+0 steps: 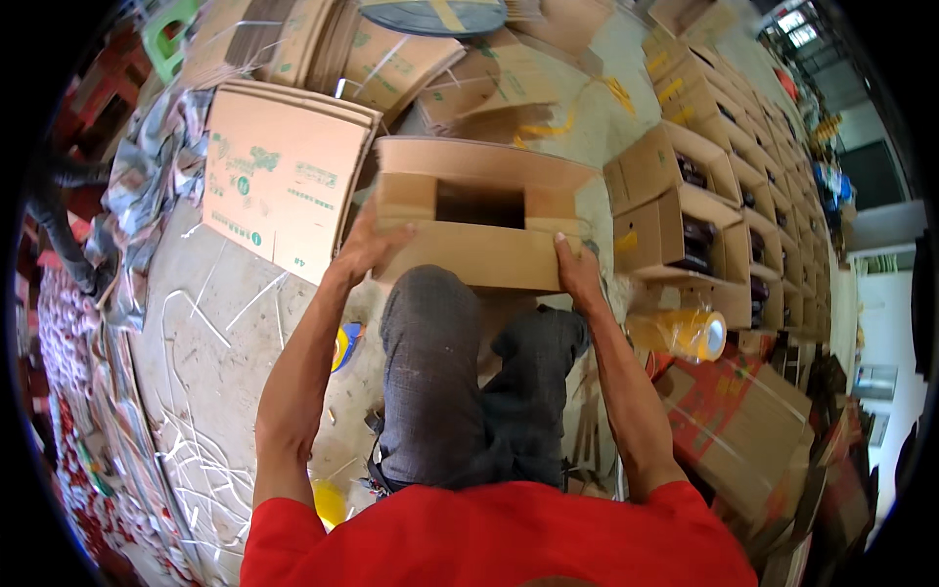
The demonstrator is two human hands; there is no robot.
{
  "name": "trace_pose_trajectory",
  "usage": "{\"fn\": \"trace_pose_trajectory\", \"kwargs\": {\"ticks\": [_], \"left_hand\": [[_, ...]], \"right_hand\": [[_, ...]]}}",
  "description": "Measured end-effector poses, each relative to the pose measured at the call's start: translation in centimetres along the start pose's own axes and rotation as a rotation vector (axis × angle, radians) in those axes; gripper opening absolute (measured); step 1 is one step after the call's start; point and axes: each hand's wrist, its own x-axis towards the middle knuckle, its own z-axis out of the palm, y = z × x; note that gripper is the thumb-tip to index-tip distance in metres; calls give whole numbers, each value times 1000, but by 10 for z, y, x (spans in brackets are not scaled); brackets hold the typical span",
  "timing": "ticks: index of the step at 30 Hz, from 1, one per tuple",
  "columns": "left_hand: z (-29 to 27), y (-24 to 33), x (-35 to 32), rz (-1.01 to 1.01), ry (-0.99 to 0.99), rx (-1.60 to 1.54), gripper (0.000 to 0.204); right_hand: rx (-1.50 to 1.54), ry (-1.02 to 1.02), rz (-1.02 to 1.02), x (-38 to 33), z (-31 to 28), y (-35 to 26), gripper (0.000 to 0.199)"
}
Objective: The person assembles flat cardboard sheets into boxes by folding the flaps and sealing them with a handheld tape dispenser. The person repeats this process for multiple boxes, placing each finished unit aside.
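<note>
A brown cardboard box (469,258) is held in front of my knees, its top flaps raised and a dark gap showing between the inner flaps. My left hand (368,241) grips its left end, the thumb lying along the near flap. At the right end my right hand (577,270) holds the near corner with the thumb on top; its other fingers are mostly hidden. Close to my left forearm, a blue and yellow tape dispenser (346,346) lies on the floor. Left of the box leans a stack of flattened cartons (274,176) with green print.
Rows of open cartons (691,256) holding dark items stand at the right. Clear and yellow tape rolls (685,333) lie near my right forearm, by a red-marked carton (734,411). White strapping scraps (201,460) litter the floor at left. Another person's leg (61,220) shows at far left.
</note>
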Motion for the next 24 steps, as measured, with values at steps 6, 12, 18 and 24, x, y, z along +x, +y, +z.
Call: {"fn": "trace_pose_trajectory", "kwargs": {"ticks": [6, 12, 18, 24], "left_hand": [[1, -2, 0, 148, 168, 272, 97], [22, 122, 28, 900, 412, 771, 69], [59, 145, 167, 595, -479, 984, 61], [87, 120, 109, 611, -664, 783, 60]], "right_hand": [[98, -24, -90, 1, 3, 27, 40], [24, 89, -136, -8, 11, 9, 40], [-115, 82, -217, -3, 20, -2, 40], [-246, 161, -286, -8, 11, 6, 46]]}}
